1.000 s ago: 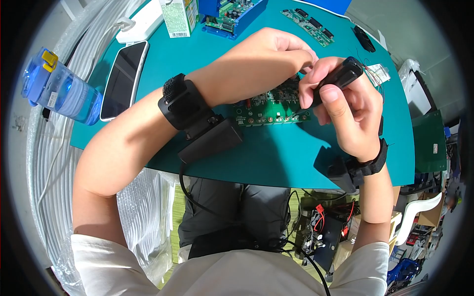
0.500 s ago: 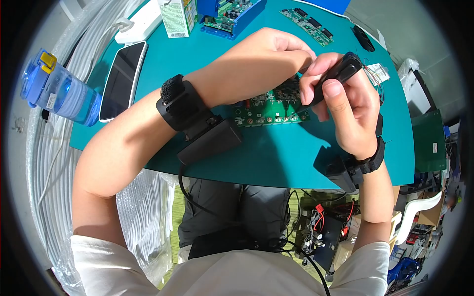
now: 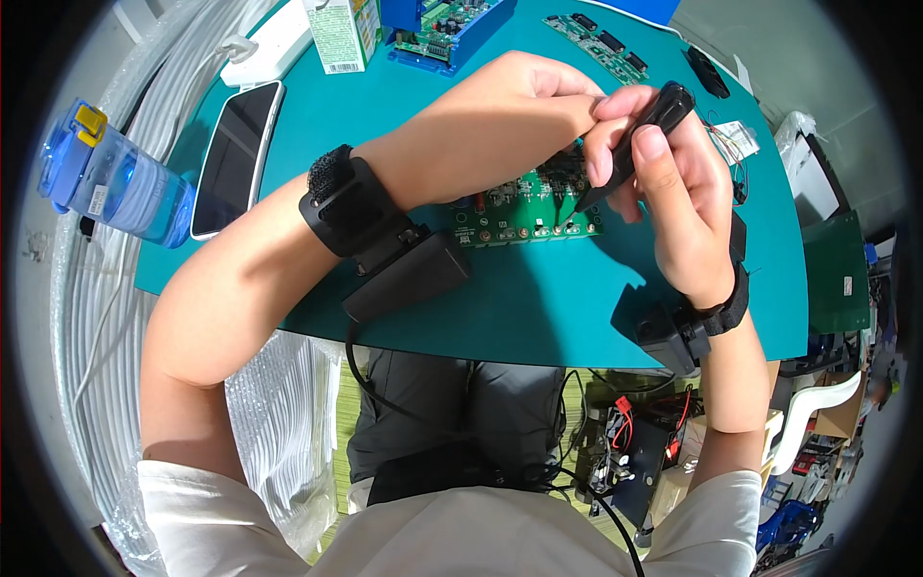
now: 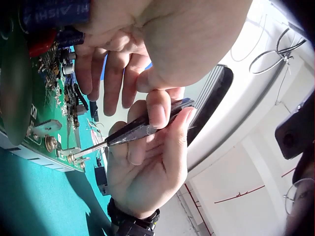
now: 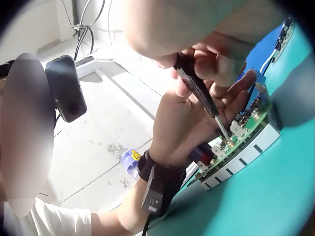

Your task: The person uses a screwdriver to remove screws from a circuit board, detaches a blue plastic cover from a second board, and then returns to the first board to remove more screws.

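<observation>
In the head view, my right hand point(image 3: 685, 197) grips a screwdriver point(image 3: 630, 154) by its black handle. Its metal shaft point(image 4: 89, 150) slants down to a screw at the near edge of a green circuit board point(image 3: 495, 229), as the left wrist view shows. My left hand point(image 3: 558, 82) reaches across the board to its far side, with relaxed fingers point(image 4: 113, 78) extended beyond the components. Seen from the right wrist, the screwdriver tip meets the board beside upright metal tabs point(image 5: 238, 129). My left forearm hides part of the board in the head view.
A phone point(image 3: 236, 159) and a blue water bottle point(image 3: 120, 178) are at the left. A carton point(image 3: 343, 37), a blue-cased circuit board point(image 3: 447, 34) and a smaller board point(image 3: 598, 50) stand or lie at the back of the green mat point(image 3: 433, 308).
The screwdriver handle has risen and swung slightly away, with the fingers of my right hand shifting on it. The left hand stays nearly in place.
</observation>
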`<act>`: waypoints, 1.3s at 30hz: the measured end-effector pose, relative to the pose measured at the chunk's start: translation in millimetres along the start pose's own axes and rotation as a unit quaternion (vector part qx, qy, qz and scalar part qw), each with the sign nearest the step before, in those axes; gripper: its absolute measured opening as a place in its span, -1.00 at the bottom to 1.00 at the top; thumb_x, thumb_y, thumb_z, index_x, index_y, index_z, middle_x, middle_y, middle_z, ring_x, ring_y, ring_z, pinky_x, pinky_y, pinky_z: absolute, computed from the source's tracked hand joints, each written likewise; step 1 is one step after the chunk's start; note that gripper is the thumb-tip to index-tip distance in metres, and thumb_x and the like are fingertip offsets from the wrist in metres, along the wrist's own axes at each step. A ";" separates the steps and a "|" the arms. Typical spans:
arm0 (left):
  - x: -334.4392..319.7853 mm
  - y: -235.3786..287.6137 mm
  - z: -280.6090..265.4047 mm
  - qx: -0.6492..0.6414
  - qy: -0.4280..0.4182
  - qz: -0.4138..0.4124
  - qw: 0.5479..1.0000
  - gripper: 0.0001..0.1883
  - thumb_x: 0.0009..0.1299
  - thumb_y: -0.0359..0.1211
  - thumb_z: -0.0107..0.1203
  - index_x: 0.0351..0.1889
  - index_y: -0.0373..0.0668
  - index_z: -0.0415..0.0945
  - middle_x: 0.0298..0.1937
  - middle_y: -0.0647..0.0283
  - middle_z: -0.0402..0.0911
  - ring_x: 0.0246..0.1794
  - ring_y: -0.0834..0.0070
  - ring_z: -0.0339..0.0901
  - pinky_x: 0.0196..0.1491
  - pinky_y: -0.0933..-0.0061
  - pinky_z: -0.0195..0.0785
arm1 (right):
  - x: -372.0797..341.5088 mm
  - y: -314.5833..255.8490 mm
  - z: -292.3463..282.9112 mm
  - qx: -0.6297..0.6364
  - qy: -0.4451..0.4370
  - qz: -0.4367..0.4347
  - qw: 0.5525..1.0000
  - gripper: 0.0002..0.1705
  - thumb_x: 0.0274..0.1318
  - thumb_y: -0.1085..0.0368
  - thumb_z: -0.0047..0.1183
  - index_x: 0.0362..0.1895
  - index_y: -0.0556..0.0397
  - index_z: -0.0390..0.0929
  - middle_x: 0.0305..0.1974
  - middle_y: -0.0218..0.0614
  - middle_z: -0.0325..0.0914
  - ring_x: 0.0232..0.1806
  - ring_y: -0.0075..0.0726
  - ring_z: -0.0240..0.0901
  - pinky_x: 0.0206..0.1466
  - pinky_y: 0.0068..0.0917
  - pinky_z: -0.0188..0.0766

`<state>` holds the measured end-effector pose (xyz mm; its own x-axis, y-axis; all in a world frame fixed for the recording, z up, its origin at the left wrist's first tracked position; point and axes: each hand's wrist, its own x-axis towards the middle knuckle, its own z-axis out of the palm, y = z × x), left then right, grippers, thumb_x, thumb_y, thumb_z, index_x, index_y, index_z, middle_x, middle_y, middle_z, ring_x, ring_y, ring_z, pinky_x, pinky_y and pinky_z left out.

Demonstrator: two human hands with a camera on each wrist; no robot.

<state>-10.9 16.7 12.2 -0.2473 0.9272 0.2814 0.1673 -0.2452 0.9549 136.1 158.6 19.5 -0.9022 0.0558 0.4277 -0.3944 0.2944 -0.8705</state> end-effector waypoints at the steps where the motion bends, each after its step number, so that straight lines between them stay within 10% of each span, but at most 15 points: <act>1: 0.2 -0.8 -0.2 0.009 0.002 0.008 1.000 -0.67 0.60 -0.16 0.05 -0.28 -0.21 0.59 -0.40 0.40 0.63 -0.27 0.68 0.53 0.04 0.58 0.35 | 0.2 0.2 -0.1 0.000 0.000 0.000 1.000 -0.66 0.60 0.16 -0.17 0.16 0.13 0.45 -0.28 -0.45 0.57 -0.53 -0.80 0.14 -0.49 -0.76 0.05; 39: -2.5 4.4 5.5 -0.046 0.032 -0.100 0.993 -0.73 0.61 -0.30 0.01 -0.04 -0.35 0.59 -0.36 0.31 0.63 -0.45 0.61 0.59 -0.31 0.57 0.48 | -8.3 -14.5 12.4 -0.033 -0.003 -0.021 0.999 -0.92 0.43 0.46 0.03 -0.08 0.23 0.47 -0.30 -0.32 0.59 -0.28 -0.58 0.53 -0.26 -0.63 0.45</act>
<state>-4.2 14.9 15.2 -0.3276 0.9407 0.0882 0.0226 -0.0856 0.9961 147.2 142.0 25.6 -0.8861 0.0368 0.4621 -0.4201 0.3578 -0.8340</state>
